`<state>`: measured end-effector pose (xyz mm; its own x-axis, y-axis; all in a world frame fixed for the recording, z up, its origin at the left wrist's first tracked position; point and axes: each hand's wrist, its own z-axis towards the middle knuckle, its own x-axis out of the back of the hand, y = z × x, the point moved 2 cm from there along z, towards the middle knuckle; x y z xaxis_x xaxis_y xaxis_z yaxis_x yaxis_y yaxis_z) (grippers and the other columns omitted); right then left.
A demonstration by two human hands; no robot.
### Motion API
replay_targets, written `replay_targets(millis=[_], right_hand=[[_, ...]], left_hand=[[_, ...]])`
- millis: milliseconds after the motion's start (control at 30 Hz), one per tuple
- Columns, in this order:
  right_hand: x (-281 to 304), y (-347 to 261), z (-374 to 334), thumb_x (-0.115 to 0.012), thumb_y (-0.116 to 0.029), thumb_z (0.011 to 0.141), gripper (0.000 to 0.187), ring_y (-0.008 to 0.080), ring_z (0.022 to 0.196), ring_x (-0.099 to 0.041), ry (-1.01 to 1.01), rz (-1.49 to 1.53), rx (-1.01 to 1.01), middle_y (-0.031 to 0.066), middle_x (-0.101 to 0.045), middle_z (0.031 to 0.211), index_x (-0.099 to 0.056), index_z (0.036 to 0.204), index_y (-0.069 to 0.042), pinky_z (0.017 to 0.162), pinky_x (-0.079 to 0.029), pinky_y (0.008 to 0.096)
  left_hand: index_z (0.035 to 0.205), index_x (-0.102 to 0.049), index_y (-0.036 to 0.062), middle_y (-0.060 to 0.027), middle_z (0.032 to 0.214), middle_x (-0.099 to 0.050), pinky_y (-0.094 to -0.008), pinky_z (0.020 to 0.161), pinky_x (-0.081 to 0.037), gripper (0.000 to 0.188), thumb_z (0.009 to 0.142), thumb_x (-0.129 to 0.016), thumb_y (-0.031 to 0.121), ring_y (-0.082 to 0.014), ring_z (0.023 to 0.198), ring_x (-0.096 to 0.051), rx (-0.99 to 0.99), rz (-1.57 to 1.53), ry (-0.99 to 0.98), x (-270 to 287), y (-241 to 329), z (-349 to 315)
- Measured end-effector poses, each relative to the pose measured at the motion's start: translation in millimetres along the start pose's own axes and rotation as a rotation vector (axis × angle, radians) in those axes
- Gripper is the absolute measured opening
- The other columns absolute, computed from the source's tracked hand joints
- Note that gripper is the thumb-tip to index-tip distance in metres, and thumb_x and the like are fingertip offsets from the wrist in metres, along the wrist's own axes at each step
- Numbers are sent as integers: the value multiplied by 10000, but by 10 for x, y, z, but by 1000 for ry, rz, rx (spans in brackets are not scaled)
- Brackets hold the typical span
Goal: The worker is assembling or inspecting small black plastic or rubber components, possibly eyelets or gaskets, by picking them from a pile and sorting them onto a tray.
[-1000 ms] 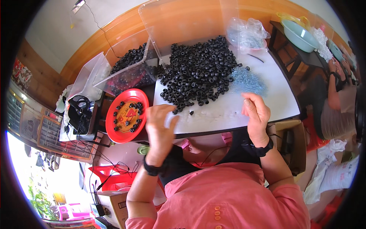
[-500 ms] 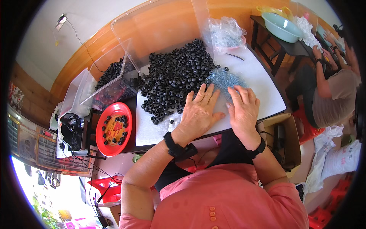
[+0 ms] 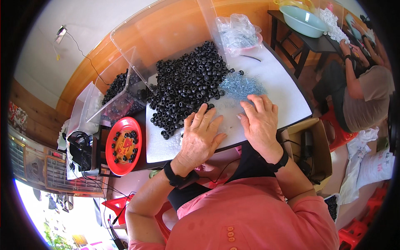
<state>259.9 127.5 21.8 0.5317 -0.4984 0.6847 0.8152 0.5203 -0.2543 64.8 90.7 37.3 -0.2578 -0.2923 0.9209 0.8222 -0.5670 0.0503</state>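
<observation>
My left hand (image 3: 199, 135) is open, palm down at the front edge of the white tabletop (image 3: 287, 100), with its fingertips at the near edge of a heap of small black ring-shaped parts (image 3: 187, 79). Fingers stretched out, my right hand (image 3: 261, 127) rests just in front of a loose pile of tiny pale-blue clear pieces (image 3: 242, 86). Neither hand visibly grips anything, though the undersides of both are hidden. A few whitish bits lie beside my left hand.
A red plate (image 3: 137, 154) holding several black parts stands left of the tabletop. Behind it, a clear plastic bin (image 3: 93, 110) contains more black parts. A bagged bowl (image 3: 237, 35) sits at the back, a cardboard box (image 3: 323, 156) at right. Another person (image 3: 366, 93) works at far right.
My left hand has drawn left and toward me, away from the blue pile, and its fingers now touch the black heap's edge. My right hand has shifted slightly left. The view has tilted a little.
</observation>
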Motion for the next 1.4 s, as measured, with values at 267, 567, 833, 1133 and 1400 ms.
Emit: replay_targets(millis=[267,567,833,1133,1400], right_hand=[[12,-48,26,-761,-176,759,386,334,1123,-503,1,-23,26,100,-565,1210,-660,1116,-67,864,-384,450],[1,-15,-9,-743,-165,774,313,345,1135,-495,-25,-7,68,96,-569,1184,-686,1062,-55,871,-388,458],[8,-14,-10,-741,-154,774,316,342,1123,-496,-17,8,89,96,-564,1165,-681,1064,-42,865,-386,459],[-3,-17,-18,-747,-153,763,311,333,1116,-505,-5,10,92,99,-563,1155,-679,1047,-45,863,-386,450],[13,-19,-11,-751,-149,755,307,335,1113,-509,4,19,80,104,-565,1150,-678,1035,-46,853,-386,452]], left_hand=[[1408,-482,10,-197,1485,-436,-558,1085,-313,727,850,-693,426,-387,1400,-365,-17,-14,11,-14,45,336],[1404,-504,29,-170,1510,-430,-536,1102,-300,687,858,-661,415,-352,1393,-400,-72,-12,-82,-23,125,122],[1362,-559,82,-135,1490,-467,-533,1117,-274,648,828,-685,428,-313,1371,-437,-73,8,-102,66,154,-118],[1330,-576,60,-140,1430,-518,-535,1100,-287,619,827,-704,396,-346,1381,-410,4,-12,-8,190,12,-235],[1401,-530,74,-123,1508,-441,-544,1097,-287,699,835,-681,456,-335,1436,-327,10,58,-77,108,20,61]])
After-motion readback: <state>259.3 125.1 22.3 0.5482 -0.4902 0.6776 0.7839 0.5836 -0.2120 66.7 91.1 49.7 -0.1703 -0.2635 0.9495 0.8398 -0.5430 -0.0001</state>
